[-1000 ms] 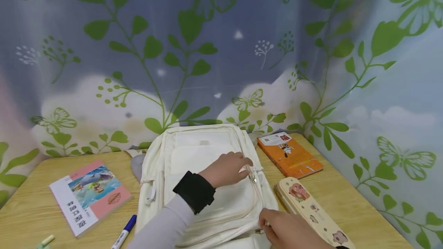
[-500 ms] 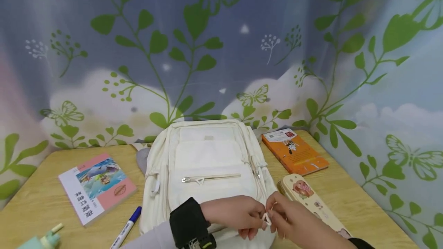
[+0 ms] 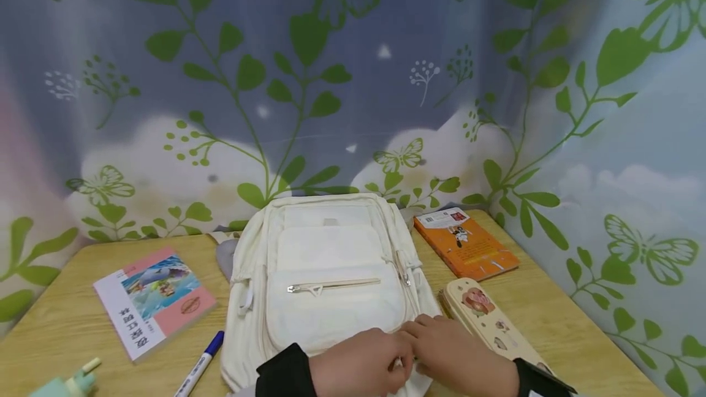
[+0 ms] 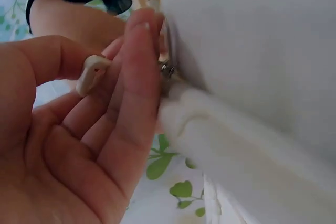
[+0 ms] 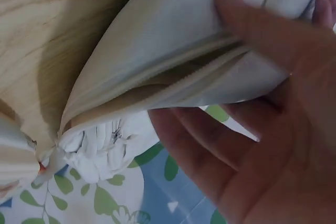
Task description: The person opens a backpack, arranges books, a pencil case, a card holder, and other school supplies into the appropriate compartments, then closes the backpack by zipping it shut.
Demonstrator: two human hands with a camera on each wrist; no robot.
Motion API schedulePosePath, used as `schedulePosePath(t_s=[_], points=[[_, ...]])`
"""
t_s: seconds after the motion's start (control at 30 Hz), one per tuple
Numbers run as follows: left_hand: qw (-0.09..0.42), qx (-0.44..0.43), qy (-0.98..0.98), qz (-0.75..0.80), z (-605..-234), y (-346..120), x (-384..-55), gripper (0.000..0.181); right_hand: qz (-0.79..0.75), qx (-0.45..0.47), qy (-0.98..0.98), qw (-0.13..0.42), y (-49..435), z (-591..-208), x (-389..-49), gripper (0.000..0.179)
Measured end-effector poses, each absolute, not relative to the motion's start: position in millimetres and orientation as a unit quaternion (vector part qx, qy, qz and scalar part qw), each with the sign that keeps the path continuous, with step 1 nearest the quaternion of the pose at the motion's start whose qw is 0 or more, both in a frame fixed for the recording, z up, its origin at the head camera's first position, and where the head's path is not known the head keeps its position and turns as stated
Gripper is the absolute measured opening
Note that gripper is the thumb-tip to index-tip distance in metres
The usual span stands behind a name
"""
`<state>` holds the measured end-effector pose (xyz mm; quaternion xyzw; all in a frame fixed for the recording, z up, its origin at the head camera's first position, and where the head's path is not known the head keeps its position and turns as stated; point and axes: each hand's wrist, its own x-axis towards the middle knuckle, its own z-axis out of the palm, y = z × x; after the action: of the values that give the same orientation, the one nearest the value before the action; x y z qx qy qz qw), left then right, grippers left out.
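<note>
A cream backpack (image 3: pixel 336 317) lies on the table, front side up. My left hand (image 3: pixel 361 360) is at its lower right part, with a loop-shaped zipper pull (image 4: pixel 86 81) between the thumb and fingers in the left wrist view. The metal zipper slider (image 4: pixel 167 69) shows just past those fingers. Close beside it, my right hand (image 3: pixel 458 351) holds the bag's edge, thumb over the cloth and fingers beneath. In the right wrist view a zipped seam gapes as a narrow opening (image 5: pixel 157 81). Both hands hide this part of the bag in the head view.
Right of the bag lie a cream pencil case (image 3: pixel 491 317) and an orange book (image 3: pixel 469 242). To the left are a pink-and-white book (image 3: pixel 154 302), a blue-capped marker (image 3: pixel 201 360) and a mint bottle (image 3: pixel 68 385). A printed curtain (image 3: pixel 353 78) hangs behind the table.
My left hand has come down from the bag's upper right side to join the right hand at the lower right. It has taken the zipper pull, and both hands have since shifted slightly left.
</note>
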<state>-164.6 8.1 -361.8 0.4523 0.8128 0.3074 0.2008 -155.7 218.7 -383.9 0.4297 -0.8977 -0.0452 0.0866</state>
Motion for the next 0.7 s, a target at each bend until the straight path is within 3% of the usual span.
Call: schedulePosePath(t_s=[0.1,0.27,0.47,0.63,0.7], points=[[0.156,0.450,0.835,0.278,-366.1,7.1,-158.8,0.020,-0.062,0.403,-0.909,0.086,213.8,-385.0,-153.9,0.013],[0.100,0.429,0.862,0.250,-372.4,-0.8,-150.4,0.017,-0.055,0.382,-0.919,0.077,211.8,-382.8,-152.3,0.021],[0.136,0.392,0.866,0.280,-374.4,-43.5,-144.9,0.013,0.026,0.344,-0.937,0.052,224.4,-379.5,-152.9,0.032],[0.161,0.367,0.858,0.322,-390.6,-110.1,-154.3,0.017,0.040,0.349,-0.934,0.071,232.2,-377.4,-156.8,0.035],[0.169,0.341,0.868,0.319,-400.9,-141.3,-161.8,0.018,0.054,0.348,-0.934,0.052,234.3,-376.4,-157.7,0.033]])
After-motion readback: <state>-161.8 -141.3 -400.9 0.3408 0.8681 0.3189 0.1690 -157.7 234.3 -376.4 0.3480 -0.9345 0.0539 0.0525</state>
